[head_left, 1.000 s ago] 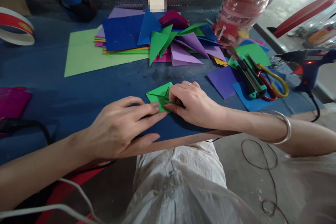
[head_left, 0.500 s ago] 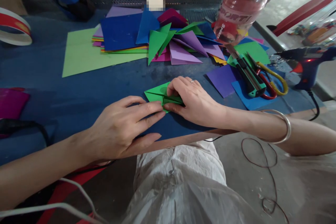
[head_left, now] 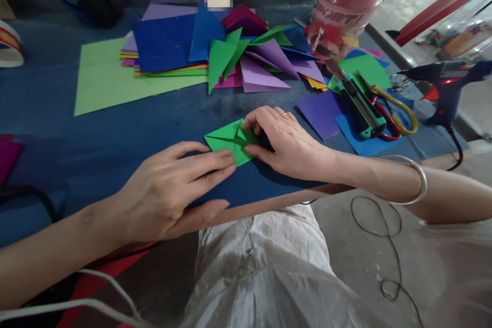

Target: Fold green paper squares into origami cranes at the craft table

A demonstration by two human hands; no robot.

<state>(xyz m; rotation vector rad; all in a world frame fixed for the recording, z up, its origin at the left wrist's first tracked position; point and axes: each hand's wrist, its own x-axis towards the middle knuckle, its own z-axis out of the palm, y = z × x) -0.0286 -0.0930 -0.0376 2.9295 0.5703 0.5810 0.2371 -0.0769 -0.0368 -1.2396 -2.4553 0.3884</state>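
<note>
Blue table [head_left: 154, 118], green paper [head_left: 232, 139], more exposed now

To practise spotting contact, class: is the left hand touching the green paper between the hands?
Touching: the head view shows the left hand with fingertips resting on the green paper.

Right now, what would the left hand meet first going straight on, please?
Touching the folded green paper, the left hand would probably meet the right hand first, though depth is unclear.
</note>
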